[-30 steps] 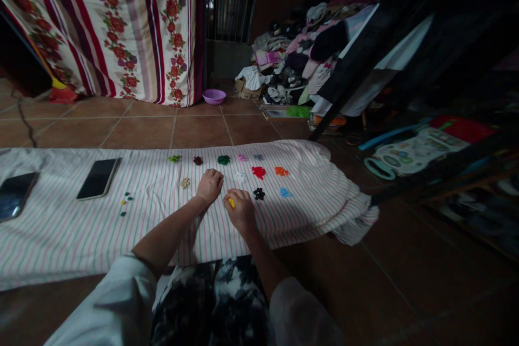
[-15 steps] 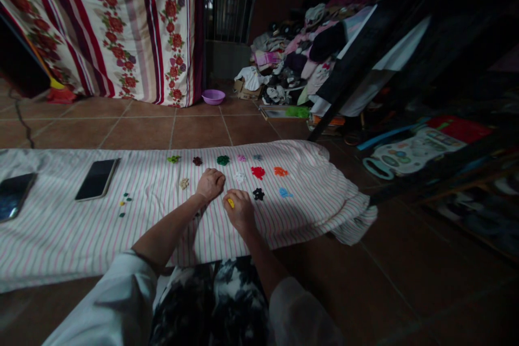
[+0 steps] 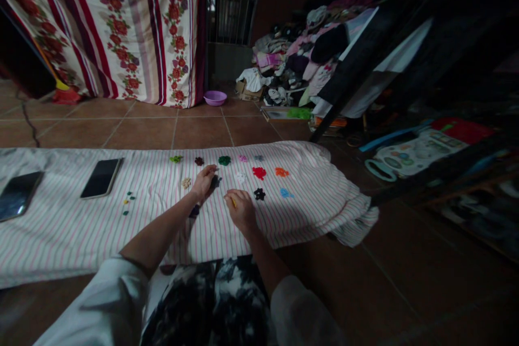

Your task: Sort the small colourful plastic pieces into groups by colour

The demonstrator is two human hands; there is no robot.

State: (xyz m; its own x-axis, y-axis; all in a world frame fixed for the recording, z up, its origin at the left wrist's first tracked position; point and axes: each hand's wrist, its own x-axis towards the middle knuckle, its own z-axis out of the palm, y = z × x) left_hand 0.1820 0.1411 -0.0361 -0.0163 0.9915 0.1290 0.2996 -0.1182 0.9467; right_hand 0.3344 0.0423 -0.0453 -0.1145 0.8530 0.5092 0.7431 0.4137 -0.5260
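Observation:
My left hand (image 3: 204,181) is raised a little over the striped cloth (image 3: 154,238), its fingertips drawn together; anything between them is too small to make out. Below its fingers lie small dark grey-blue pieces (image 3: 218,179). Beyond the fingertips is a dark green pile (image 3: 224,160). My right hand (image 3: 242,210) is curled closed around small yellow pieces (image 3: 234,203), which show partly between the fingers. White pieces (image 3: 241,177) lie just past it, and black pieces (image 3: 259,194) to its right. Dark purple pieces (image 3: 195,211) are partly hidden by my left forearm.
Light green (image 3: 175,159), brown (image 3: 199,161), beige (image 3: 186,183), pink (image 3: 243,158), grey (image 3: 258,158), red (image 3: 259,173), orange (image 3: 281,172) and blue (image 3: 286,193) piles surround the hands. Leftward are loose green pieces (image 3: 126,213) and two phones (image 3: 101,178) (image 3: 20,194).
My left hand has lifted and shifted slightly left, away from my right hand, uncovering the dark grey-blue pieces. The right hand stays nearly in place, its yellow pieces less visible.

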